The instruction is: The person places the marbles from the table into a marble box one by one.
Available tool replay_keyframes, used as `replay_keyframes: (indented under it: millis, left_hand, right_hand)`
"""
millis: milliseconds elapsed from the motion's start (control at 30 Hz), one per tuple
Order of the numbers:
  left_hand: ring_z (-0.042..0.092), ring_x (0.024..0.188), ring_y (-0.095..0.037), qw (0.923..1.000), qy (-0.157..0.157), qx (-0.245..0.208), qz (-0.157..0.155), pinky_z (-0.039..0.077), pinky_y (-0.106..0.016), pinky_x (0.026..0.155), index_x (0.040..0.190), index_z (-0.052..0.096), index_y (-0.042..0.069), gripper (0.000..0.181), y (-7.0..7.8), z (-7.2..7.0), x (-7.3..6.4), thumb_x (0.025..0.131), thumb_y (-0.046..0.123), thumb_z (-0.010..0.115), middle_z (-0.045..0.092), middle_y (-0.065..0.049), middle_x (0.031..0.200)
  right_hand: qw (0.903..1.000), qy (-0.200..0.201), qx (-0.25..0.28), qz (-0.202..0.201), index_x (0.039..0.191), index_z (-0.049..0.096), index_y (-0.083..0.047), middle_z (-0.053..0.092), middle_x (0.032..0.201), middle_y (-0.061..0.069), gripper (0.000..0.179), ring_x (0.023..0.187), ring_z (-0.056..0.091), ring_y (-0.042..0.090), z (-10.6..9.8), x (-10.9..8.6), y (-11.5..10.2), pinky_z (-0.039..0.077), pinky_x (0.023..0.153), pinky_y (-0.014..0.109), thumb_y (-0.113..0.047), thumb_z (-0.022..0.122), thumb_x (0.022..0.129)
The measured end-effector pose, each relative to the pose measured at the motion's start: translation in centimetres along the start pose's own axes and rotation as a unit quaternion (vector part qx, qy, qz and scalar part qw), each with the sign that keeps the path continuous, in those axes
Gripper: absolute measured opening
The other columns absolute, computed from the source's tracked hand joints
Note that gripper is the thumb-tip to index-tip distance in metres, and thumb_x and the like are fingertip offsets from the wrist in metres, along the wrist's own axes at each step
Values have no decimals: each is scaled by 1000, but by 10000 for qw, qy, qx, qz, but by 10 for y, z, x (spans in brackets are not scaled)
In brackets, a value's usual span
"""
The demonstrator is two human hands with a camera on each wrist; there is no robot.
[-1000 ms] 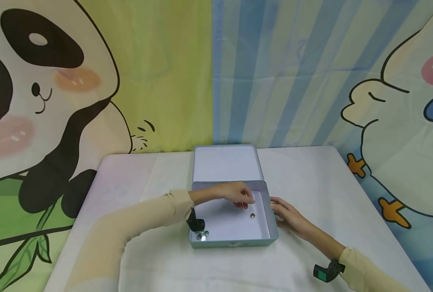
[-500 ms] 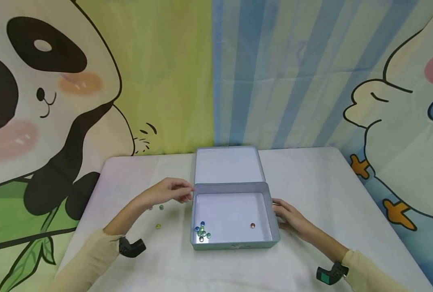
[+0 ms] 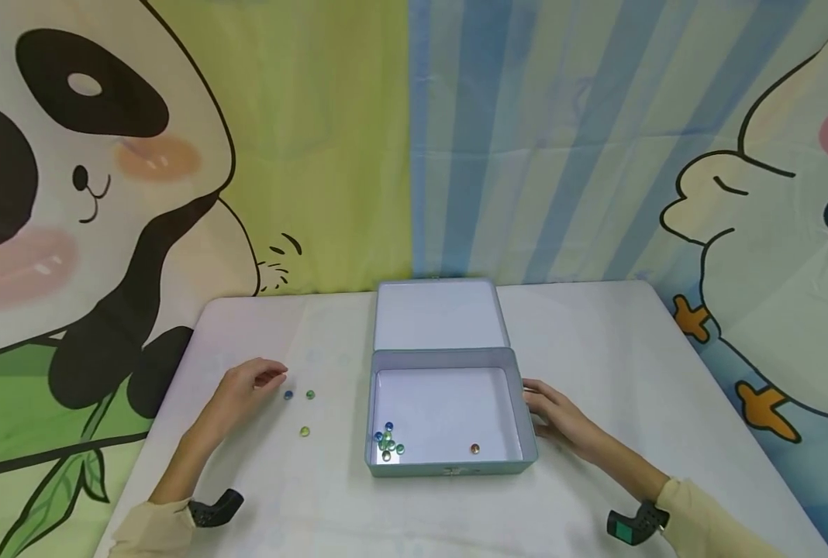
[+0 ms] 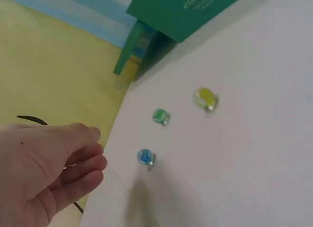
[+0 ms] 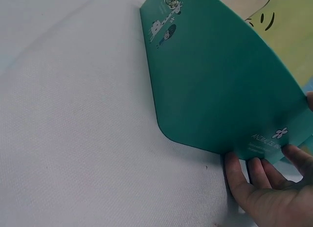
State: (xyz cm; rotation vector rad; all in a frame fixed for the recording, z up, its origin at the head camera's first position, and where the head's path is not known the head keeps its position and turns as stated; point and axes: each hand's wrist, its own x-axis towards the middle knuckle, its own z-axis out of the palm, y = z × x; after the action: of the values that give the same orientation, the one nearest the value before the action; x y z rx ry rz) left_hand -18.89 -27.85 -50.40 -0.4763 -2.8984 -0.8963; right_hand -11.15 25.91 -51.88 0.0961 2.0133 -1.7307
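My left hand (image 3: 252, 391) hovers above the table's left part with its fingers loosely bent; nothing shows between them. Close by its fingertips lies a blue marble (image 4: 145, 156). A green marble (image 4: 160, 116) and a yellow marble (image 4: 205, 98) lie a little farther to the right. Between the hands stands a green tin box (image 3: 451, 468) with its lid (image 3: 442, 314) laid back. Several blue and green marbles (image 3: 389, 445) cluster in its front left corner, and one orange-brown marble (image 3: 474, 449) is near the front wall. My right hand (image 5: 276, 192) touches the box's right side with its fingertips.
A white cloth covers the table (image 3: 595, 333). Behind it hangs a printed curtain (image 3: 316, 155) with cartoon animals. Each wrist carries a black device, such as the left wrist device (image 3: 216, 509).
My left hand has moved left, from over the box to beside the loose marbles, uncovering them and the corner cluster. The orange-brown marble has rolled toward the box's front. My right hand stays put.
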Motion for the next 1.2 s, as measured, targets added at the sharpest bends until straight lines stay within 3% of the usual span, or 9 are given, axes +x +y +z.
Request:
replay_keyframes:
  millis: [233,467,633,800,1033,1200]
  left_hand:
    - [62,79,-12,9999,-76,13,70,53,-21,67,101,71,4,16,-3,8,-6,85,5,72,70,-5,91]
    - [61,79,-9,9995,-313,-23,-75,52,-21,68,100,72,9,18,-10,21,-9,83,10,76,70,1,90]
    - [58,75,-6,9997,-235,56,72,50,-20,65,98,74,10,19,-16,29,-12,80,10,78,68,3,86]
    - [58,76,-7,9997,-219,49,12,50,-20,65,100,74,9,19,-16,30,-13,81,11,78,69,2,87]
    - [60,77,-9,10000,20,35,61,51,-20,65,103,73,7,20,-5,21,-10,83,11,76,70,0,88]
    - [65,79,-9,9987,157,-436,199,54,-19,67,101,74,9,16,16,16,-3,85,14,74,73,-1,91]
  right_hand:
    - [10000,-8,1,4,150,27,-6,33,152,22,61,137,39,37,0,0,-1,45,106,51,-37,46,102]
    - [10000,-32,-8,-25,150,27,-6,32,152,22,61,137,39,38,0,0,-1,44,106,52,-38,45,102]
    - [10000,-50,-5,-23,150,27,-6,32,153,22,61,138,37,39,0,0,-1,44,107,52,-39,45,102]
    - [10000,-88,3,-46,151,26,-6,30,153,22,61,138,37,39,0,0,0,44,106,52,-39,45,102]
    - [9999,-90,-9,-47,151,25,-7,30,153,22,62,139,36,40,-1,0,0,44,106,52,-39,45,102]
    - [10000,-3,-37,4,150,27,-7,33,152,22,61,138,37,39,0,0,0,45,106,51,-39,45,102]
